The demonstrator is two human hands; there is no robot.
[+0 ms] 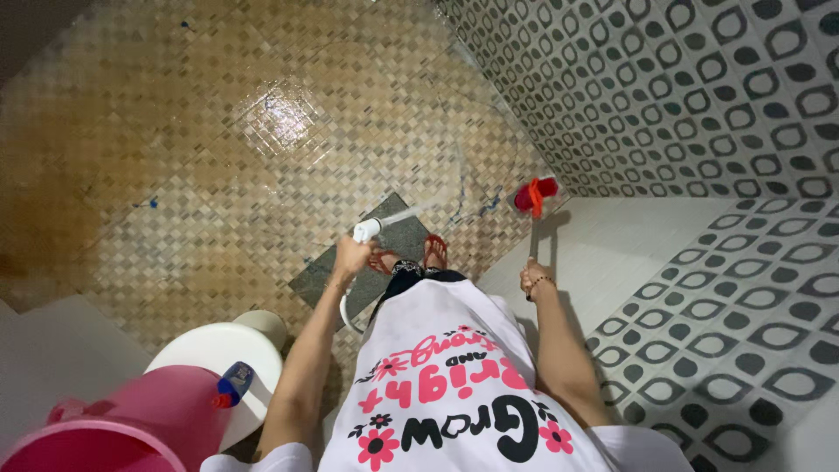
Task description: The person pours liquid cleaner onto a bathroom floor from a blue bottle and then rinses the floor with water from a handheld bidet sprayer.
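Underfoot, your wet floor (218,149) is small glossy beige mosaic; a round pink bucket (131,424) sits lower left. Your right hand (535,278) grips a red-headed brush (535,196) by its handle; your left hand (352,257) wraps a white spray nozzle (368,229), streaming water floorward.
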